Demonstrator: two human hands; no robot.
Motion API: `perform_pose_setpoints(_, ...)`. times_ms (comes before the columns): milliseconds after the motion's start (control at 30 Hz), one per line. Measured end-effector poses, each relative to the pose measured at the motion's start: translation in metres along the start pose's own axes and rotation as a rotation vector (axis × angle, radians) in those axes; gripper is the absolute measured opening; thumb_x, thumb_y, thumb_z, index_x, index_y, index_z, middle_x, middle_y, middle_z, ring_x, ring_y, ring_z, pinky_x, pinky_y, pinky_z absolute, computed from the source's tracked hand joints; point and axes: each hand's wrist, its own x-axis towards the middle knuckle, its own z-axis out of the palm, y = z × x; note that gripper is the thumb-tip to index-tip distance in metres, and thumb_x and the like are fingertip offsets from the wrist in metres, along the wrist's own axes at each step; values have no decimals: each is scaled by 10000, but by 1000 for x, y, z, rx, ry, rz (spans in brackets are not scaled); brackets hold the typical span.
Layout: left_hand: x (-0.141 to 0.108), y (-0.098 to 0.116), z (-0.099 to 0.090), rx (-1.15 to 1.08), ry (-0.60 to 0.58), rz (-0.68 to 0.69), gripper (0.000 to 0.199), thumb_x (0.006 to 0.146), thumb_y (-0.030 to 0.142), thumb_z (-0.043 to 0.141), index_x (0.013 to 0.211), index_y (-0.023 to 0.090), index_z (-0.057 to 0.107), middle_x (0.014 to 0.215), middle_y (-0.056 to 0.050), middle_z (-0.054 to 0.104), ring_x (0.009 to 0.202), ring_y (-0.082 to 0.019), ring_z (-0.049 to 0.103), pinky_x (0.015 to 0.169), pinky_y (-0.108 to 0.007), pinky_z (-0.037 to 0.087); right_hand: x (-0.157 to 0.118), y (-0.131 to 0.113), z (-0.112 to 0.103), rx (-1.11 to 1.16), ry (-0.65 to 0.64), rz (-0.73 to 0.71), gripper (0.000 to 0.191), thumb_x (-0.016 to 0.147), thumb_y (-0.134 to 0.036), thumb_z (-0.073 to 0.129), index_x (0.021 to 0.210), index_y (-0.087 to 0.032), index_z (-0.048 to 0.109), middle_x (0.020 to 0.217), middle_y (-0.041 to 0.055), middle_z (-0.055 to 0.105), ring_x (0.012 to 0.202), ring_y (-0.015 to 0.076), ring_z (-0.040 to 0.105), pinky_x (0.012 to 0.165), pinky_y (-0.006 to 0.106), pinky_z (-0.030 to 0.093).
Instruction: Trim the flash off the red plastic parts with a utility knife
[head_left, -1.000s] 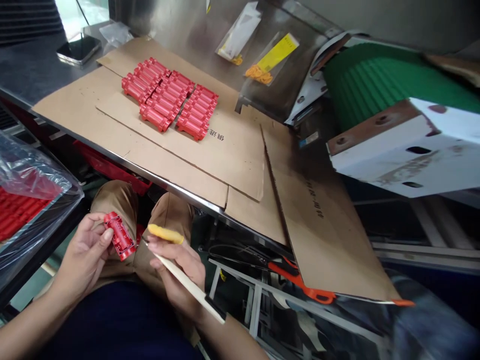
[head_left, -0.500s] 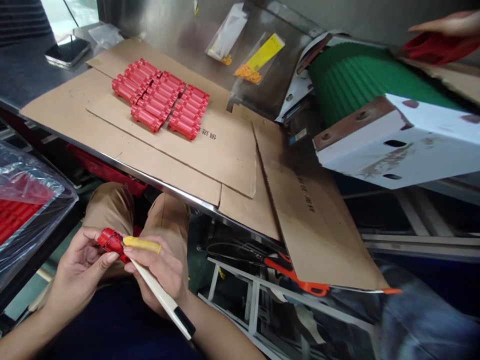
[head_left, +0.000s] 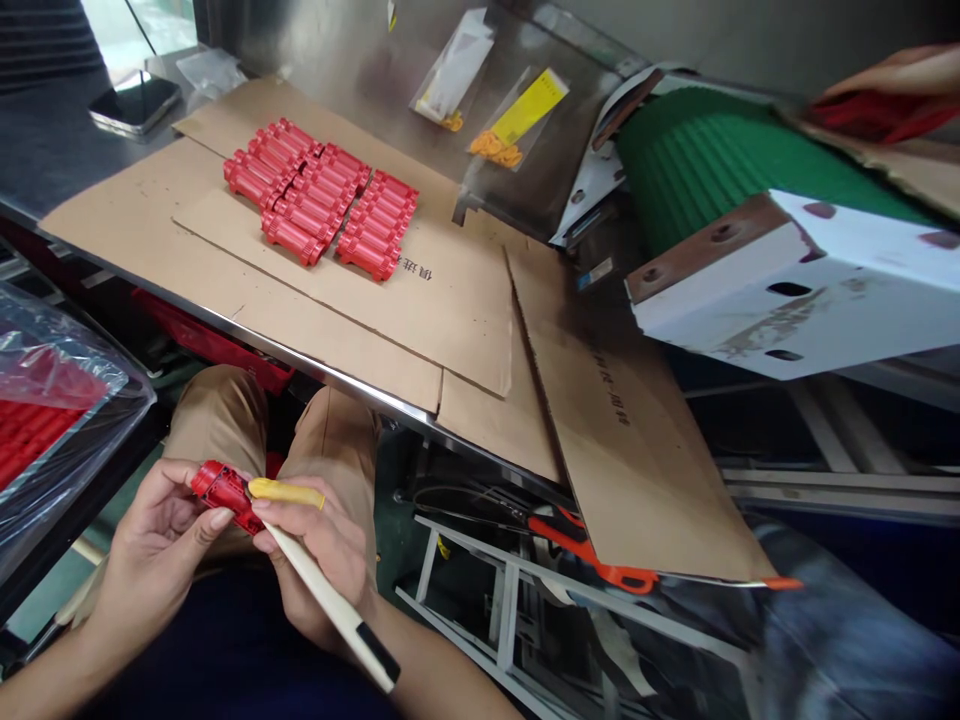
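Across the middle of the frame, dark Chinese characters mark a cardboard sheet [head_left: 442, 325], and more run down a cardboard flap [head_left: 622, 460] to its right; on my screen both are too small to read with certainty. At top center, a yellow label [head_left: 534, 108] bears print too fine for me to make out.

At lower left, the left hand [head_left: 154, 545] grips a red part [head_left: 217, 490], thumb and fingers closed narrowly around its end. Beside it, the right hand [head_left: 319, 555] is folded around a white-handled tool [head_left: 330, 600] with a black band near its far end. I see the tool's front end meet the red part, though the fingers hide the exact contact. A yellow finger cot [head_left: 285, 492] covers one right fingertip.

Along the left edge, a bin [head_left: 86, 450] draped in clear plastic film [head_left: 52, 325] holds rows of red pieces [head_left: 30, 432]. The yellow label shares a clear bag with orange rings [head_left: 495, 150]; a second bag [head_left: 454, 70], just left of it, contains white paper and a few orange bits.

At upper left, ranks of red cylinders [head_left: 311, 195] lie on the cardboard. At upper right, I catch a co-worker's hand [head_left: 900, 75] holding something red [head_left: 874, 118], blurred, beside a green ribbed belt [head_left: 697, 165].
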Motion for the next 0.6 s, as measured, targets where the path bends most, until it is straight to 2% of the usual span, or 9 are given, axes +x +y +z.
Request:
perform_pose_setpoints(100,1,1,0,-7,-15,-24,200,916,312,943,1015,272,773,959,12,857,853,-134,813,836,-183,659,1,0,-4,54,-16,29,186,1134,-230,682,1286,-170,770,1151,147,868,1101,257,843,977,418,709)
perform_pose_setpoints(233,2,3,2,30,2,2,203,908,332,949,1000,262,782,923,4,845,816,-132,798,798,-177,651,3,-2,-7,9,-45,39,183,1140,-239,677,1296,-192,762,1167,132,867,1089,257,843,959,426,711)
perform_pose_setpoints(367,2,-1,0,40,22,7,220,884,321,967,971,243,781,889,-9,817,795,-144,784,772,-187,642,5,0,-11,-20,-166,84,173,1127,-253,683,1281,-189,726,1209,147,852,1183,278,810,1014,461,693)
perform_pose_setpoints(433,1,-1,0,-40,4,-65,267,868,329,977,1011,255,764,892,-12,809,792,-170,784,766,-234,657,7,4,-16,43,-198,144,183,1128,-324,685,1254,-195,719,1225,158,846,1165,277,808,980,451,700)
perform_pose_setpoints(500,0,4,1,-173,-2,-204,377,846,376,992,1118,293,744,915,-15,816,760,-195,781,732,-290,669,9,10,-25,178,-117,259,216,1142,-405,669,1209,-205,716,1196,155,850,1008,242,832,834,383,714)
perform_pose_setpoints(600,0,18,6,-292,20,-412,491,813,448,1000,1219,300,768,1026,-62,846,680,-192,751,645,-299,646,14,14,-39,292,12,385,237,1148,-447,657,1127,-221,726,986,86,843,723,173,779,659,299,665)
